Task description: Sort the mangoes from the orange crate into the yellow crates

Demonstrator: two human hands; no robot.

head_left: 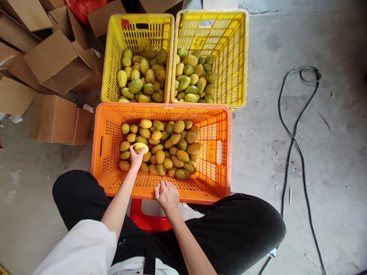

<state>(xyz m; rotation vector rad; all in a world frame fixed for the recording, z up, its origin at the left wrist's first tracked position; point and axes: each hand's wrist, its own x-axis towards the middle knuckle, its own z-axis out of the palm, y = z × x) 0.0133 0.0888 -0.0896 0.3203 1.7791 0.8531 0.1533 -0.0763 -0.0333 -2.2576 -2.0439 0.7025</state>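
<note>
Between the fingers and thumb of my left hand (136,156) is a pale yellow oval fruit (141,148), held over the left part of the orange crate (160,108). Many similar fruits (160,157), yellow to greenish, lie inside that crate beneath it, and they look like small papayas. My right hand (168,195) rests loosely closed at the crate's near rim, its fingers curled inward; nothing shows in it. Whether it presses on the rim I cannot tell.
Behind stand two yellow crates, the left one (104,72) and the right one (246,57), both holding greener fruit. Cardboard boxes (57,57) pile up at the left. A black cable (295,141) loops over the floor at the right. A red stool (147,221) shows below the orange crate.
</note>
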